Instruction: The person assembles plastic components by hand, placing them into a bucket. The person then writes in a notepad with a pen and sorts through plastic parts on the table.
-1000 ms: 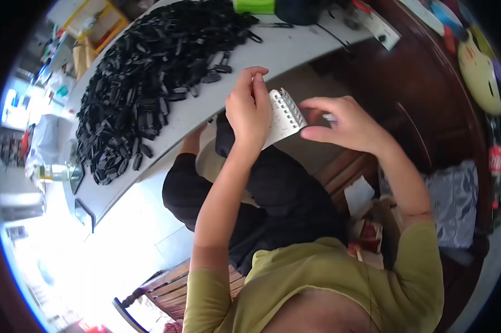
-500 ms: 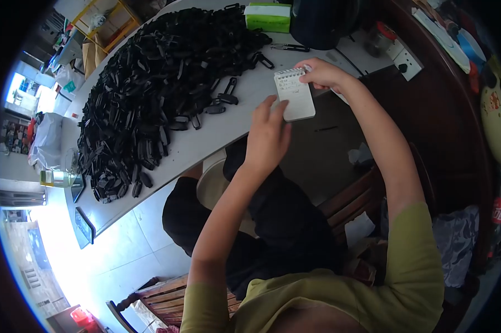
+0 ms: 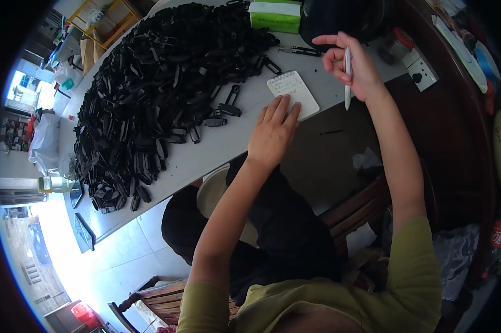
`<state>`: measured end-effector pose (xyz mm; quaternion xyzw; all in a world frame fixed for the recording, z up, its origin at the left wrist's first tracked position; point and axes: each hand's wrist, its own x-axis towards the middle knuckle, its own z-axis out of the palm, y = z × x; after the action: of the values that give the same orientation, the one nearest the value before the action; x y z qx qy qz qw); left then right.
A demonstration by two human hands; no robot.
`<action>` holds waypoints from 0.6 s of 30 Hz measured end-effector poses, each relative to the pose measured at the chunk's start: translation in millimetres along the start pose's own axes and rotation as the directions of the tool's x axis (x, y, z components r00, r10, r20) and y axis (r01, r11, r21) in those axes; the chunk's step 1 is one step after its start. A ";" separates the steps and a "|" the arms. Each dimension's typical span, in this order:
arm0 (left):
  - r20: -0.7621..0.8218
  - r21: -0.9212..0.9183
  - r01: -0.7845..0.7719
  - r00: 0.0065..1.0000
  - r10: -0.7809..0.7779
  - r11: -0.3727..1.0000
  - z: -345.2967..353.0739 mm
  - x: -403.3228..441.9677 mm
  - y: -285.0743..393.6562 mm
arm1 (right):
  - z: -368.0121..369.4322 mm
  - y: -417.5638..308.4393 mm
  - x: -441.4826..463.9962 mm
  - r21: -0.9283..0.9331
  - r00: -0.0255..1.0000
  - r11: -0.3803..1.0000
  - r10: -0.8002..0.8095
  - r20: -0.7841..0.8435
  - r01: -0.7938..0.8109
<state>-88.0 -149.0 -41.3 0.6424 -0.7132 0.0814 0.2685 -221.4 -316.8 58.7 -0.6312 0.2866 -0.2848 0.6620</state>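
Note:
A small spiral notepad with handwriting on its upper part lies on the table near the edge. My left hand rests on its lower left part, fingers flat and slightly spread. To the right, my right hand is raised beside the table edge and holds a white pen, its tip pointing down. A large heap of black plastic clip-like pieces covers the table left of the notepad.
A green tissue box and black tweezers-like tools are at the back. A red-lidded jar and a power strip stand at the right. Phone-like devices lie at the table's left end.
The notepad has gone from my hands down onto the table. My right hand has let go of it and moved right, with the pen now plainly in view. My left hand has flattened on the page.

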 end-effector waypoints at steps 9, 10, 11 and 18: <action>-0.021 -0.063 0.008 1.000 -0.009 0.998 -4.5 -5.4 -0.5 | 12.9 9.3 3.3 0.365 0.999 0.931 0.022 -0.049 -0.002; -0.035 -0.073 0.008 0.999 -0.011 0.997 -5.4 -5.5 -0.2 | 12.6 8.0 3.6 0.409 0.999 0.912 0.031 -0.030 -0.016; -0.048 -0.083 0.009 0.999 -0.013 0.997 -6.0 -5.7 0.1 | 12.0 6.9 3.6 0.451 0.999 0.892 0.040 -0.011 -0.031; -0.041 -0.071 -0.010 0.999 0.007 0.997 -4.6 -8.1 -1.0 | 10.1 9.8 2.0 0.458 0.992 0.889 0.037 -0.122 0.023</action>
<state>-85.5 -140.0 -41.6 0.6278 -0.7126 0.0701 0.3051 -212.4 -311.1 49.2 -0.4368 0.2554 -0.3817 0.7735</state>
